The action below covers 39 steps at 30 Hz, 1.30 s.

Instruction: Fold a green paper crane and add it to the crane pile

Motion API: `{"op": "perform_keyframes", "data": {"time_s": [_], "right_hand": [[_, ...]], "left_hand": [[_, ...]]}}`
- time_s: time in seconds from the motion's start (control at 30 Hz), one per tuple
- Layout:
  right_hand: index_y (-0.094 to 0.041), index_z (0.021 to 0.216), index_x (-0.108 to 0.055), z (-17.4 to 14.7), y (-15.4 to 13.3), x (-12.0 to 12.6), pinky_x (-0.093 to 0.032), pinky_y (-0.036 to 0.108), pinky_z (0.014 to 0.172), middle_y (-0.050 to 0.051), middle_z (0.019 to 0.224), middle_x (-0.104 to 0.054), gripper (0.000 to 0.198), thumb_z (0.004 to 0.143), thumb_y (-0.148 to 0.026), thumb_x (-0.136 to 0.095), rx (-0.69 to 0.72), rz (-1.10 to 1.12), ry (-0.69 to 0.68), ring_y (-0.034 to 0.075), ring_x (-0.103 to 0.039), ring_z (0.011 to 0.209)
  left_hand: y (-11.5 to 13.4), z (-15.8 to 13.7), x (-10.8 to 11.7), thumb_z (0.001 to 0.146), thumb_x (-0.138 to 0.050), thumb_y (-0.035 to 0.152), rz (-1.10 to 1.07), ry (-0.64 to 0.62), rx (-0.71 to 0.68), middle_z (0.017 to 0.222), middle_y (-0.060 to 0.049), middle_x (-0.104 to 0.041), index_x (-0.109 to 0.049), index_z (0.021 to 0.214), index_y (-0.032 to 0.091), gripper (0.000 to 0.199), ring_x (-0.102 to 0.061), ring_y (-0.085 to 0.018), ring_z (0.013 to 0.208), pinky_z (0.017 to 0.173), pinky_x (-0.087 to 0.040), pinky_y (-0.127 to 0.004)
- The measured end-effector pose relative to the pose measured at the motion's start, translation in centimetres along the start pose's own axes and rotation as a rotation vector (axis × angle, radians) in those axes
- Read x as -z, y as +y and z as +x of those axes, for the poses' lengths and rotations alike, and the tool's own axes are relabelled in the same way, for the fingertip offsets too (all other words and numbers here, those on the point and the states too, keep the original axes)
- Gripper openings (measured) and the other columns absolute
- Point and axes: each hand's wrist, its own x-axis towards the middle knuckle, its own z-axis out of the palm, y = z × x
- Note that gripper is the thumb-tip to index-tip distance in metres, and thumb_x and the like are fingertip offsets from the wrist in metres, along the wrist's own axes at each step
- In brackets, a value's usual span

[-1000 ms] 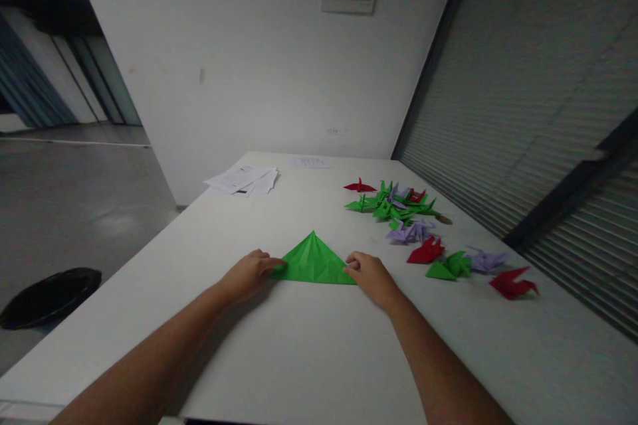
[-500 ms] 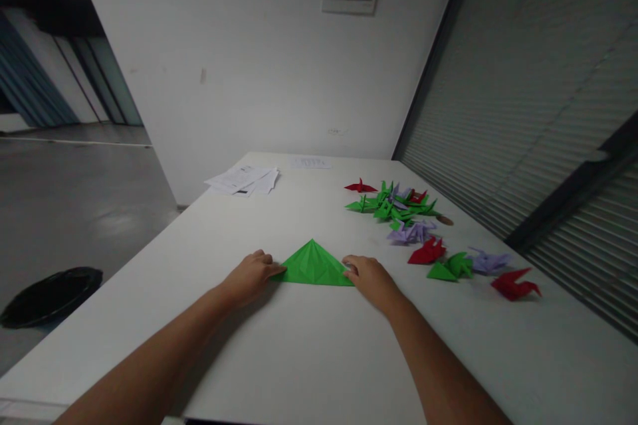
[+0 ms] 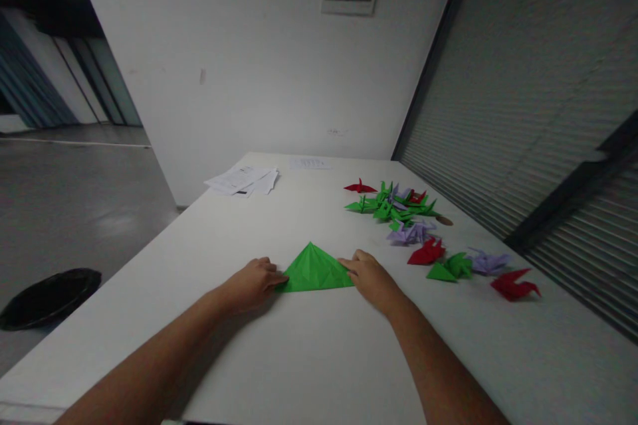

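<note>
Partly, 2 hands [image 3: 255, 284] [image 3: 369, 281] hide 2 corners of green paper [image 3: 315, 271].

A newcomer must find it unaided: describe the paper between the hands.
On the white table, look between the left hand and right hand. There is a green paper triangle, its peak pointing away from the person. Unlike the folded birds to the right, it is broader, with a hand at each end.

green folded paper [image 3: 316, 271] I see, triangular, creases fanning from its peak, tip pointing away, long edge nearest my camera, on the table [image 3: 304, 352]
</note>
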Motion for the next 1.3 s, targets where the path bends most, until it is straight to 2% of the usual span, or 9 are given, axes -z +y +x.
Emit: {"op": "perform_keyframes", "data": {"time_s": [0.13,0.27,0.37,0.47,0.6,0.67,0.83,1.07,1.3], "right_hand": [[-0.023,0.119,-0.078,0.1,-0.9,0.1,-0.049,0.035,0.088,0.009,0.097,-0.062,0.05,0.084,0.003,-0.054,0.121,0.009,0.097,0.024,-0.057,0.095],[-0.02,0.118,-0.076,0.3,-3.2,-0.3,-0.05,0.044,0.102,0.012,0.115,-0.069,0.038,0.091,-0.004,-0.056,0.31,0.11,0.128,0.027,-0.059,0.112],[-0.016,0.131,-0.069,0.5,-4.8,-1.1,-0.043,0.049,0.116,0.015,0.136,-0.066,0.038,0.096,-0.011,-0.056,0.428,0.098,0.057,0.029,-0.055,0.131],[-0.015,0.144,-0.06,0.7,-5.8,-2.0,-0.036,0.046,0.124,0.014,0.149,-0.059,0.045,0.1,-0.016,-0.054,0.483,0.101,-0.078,0.027,-0.048,0.144],[-0.016,0.155,-0.048,0.6,-6.2,-2.4,-0.031,0.048,0.126,0.014,0.159,-0.048,0.054,0.102,-0.025,-0.055,0.429,0.126,-0.186,0.028,-0.038,0.151],[-0.017,0.157,-0.044,0.5,-6.1,-2.3,-0.028,0.05,0.127,0.015,0.162,-0.042,0.058,0.103,-0.032,-0.057,0.404,0.129,-0.209,0.029,-0.035,0.153],[-0.018,0.159,-0.041,0.5,-5.9,-2.0,-0.022,0.051,0.128,0.016,0.165,-0.036,0.067,0.103,-0.05,-0.056,0.39,0.105,-0.216,0.031,-0.031,0.155],[-0.02,0.161,-0.037,1.2,-5.7,-2.1,-0.022,0.054,0.127,0.012,0.168,-0.031,0.065,0.106,-0.054,-0.045,0.324,-0.001,-0.222,0.032,-0.027,0.156],[-0.019,0.163,-0.032,1.6,-3.8,-2.6,-0.022,0.054,0.127,0.012,0.168,-0.03,0.07,0.106,-0.059,-0.038,0.244,-0.029,-0.182,0.032,-0.027,0.156]], "left_hand": [[1.8,0.2,0.6,0.09,-0.061,0.013,-0.001,0.0,-0.07,0.087,-0.007,-0.063,-0.073,0.098,0.022,0.017,-0.057,-0.023,0.085,0.079,-0.044,-0.034],[3.5,0.5,0.9,0.083,-0.069,0.016,-0.007,0.048,-0.084,0.109,-0.01,-0.063,-0.073,0.095,0.021,0.013,-0.058,-0.026,0.101,0.089,-0.048,-0.038],[4.2,0.7,0.7,0.083,-0.068,0.015,-0.036,0.076,-0.153,0.127,-0.013,-0.062,-0.072,0.098,0.02,0.017,-0.057,-0.029,0.116,0.104,-0.046,-0.043],[4.5,0.9,0.4,0.083,-0.065,0.012,-0.077,0.061,-0.224,0.129,-0.014,-0.063,-0.071,0.106,0.019,0.025,-0.058,-0.029,0.121,0.111,-0.044,-0.045],[4.6,0.9,0.2,0.086,-0.061,0.01,-0.119,0.051,-0.28,0.134,-0.015,-0.064,-0.064,0.134,0.022,0.049,-0.058,-0.029,0.126,0.113,-0.044,-0.046],[4.5,0.9,0.1,0.089,-0.061,0.011,-0.13,0.043,-0.303,0.138,-0.015,-0.062,-0.062,0.139,0.024,0.052,-0.058,-0.029,0.128,0.113,-0.045,-0.046],[4.2,1.1,-0.1,0.095,-0.062,0.017,-0.166,0.036,-0.328,0.138,-0.016,-0.062,-0.067,0.135,0.026,0.042,-0.06,-0.029,0.126,0.111,-0.048,-0.043],[3.7,1.2,-0.6,0.096,-0.064,0.025,-0.155,0.068,-0.386,0.127,-0.016,-0.065,-0.071,0.13,0.025,0.034,-0.064,-0.03,0.115,0.103,-0.052,-0.044],[3.6,0.9,-0.7,0.097,-0.064,0.027,-0.129,0.071,-0.383,0.14,-0.017,-0.059,-0.07,0.133,0.028,0.037,-0.062,-0.032,0.121,0.107,-0.05,-0.046]]}}
